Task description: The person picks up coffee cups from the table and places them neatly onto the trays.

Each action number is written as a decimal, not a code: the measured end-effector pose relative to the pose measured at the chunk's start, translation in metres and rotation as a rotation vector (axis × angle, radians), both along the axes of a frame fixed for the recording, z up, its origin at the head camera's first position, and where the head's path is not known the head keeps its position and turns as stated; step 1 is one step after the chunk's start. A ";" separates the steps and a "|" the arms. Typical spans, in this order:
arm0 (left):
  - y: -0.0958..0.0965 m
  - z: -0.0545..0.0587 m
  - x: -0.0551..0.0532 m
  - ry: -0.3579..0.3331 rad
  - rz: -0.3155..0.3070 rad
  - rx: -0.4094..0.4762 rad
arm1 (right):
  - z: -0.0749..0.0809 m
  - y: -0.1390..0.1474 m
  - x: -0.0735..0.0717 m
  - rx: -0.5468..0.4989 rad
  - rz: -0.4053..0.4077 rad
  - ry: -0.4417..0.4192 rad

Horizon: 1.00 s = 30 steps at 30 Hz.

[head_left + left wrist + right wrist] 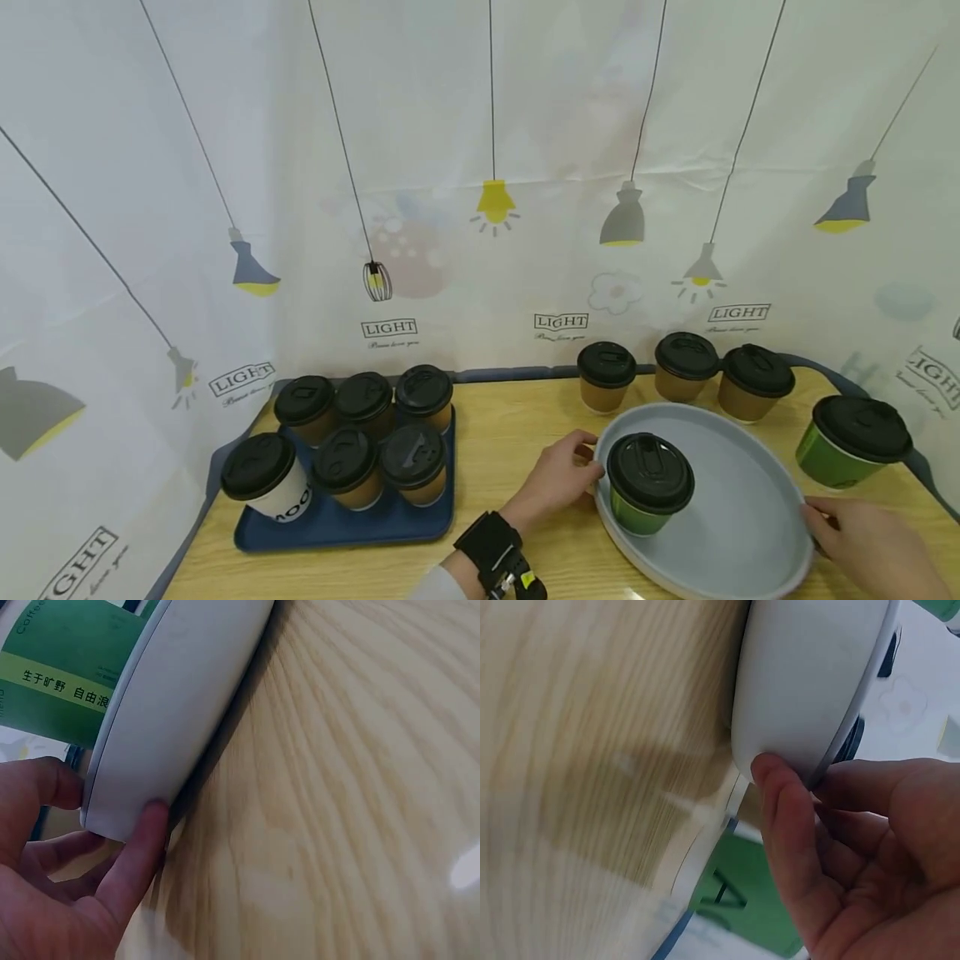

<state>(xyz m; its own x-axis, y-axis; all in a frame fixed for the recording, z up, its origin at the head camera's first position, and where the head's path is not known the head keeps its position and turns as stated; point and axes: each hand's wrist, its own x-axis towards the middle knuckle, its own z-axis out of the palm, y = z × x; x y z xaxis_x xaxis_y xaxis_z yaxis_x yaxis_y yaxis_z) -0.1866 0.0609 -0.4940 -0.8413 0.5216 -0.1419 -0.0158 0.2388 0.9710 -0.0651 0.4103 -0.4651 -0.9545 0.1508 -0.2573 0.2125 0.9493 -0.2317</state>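
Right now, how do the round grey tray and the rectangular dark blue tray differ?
Load: the round grey tray carries one green black-lidded cup; the rectangular dark blue tray carries six black-lidded cups, five brown, one white.
Handling: left hand and right hand grip the grey tray; neither touches the blue tray.
Shared: both carry lidded cups.

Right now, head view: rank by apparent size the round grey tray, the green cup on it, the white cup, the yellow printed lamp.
1. Round grey tray: clearly largest.
2. Green cup and white cup: look too alike to rank.
3. Yellow printed lamp: smallest.
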 end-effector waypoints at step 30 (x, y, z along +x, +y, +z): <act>-0.101 0.001 0.031 -0.070 0.193 0.081 | 0.017 -0.068 -0.016 -0.290 -0.023 0.014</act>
<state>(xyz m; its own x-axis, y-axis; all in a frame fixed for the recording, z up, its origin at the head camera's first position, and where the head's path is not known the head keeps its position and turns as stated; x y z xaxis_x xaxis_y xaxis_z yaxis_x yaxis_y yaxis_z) -0.1559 -0.0404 -0.4925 -0.9163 0.3637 -0.1676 -0.1217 0.1460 0.9818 -0.0811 0.3425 -0.4478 -0.9555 0.0947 -0.2794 0.2280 0.8380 -0.4957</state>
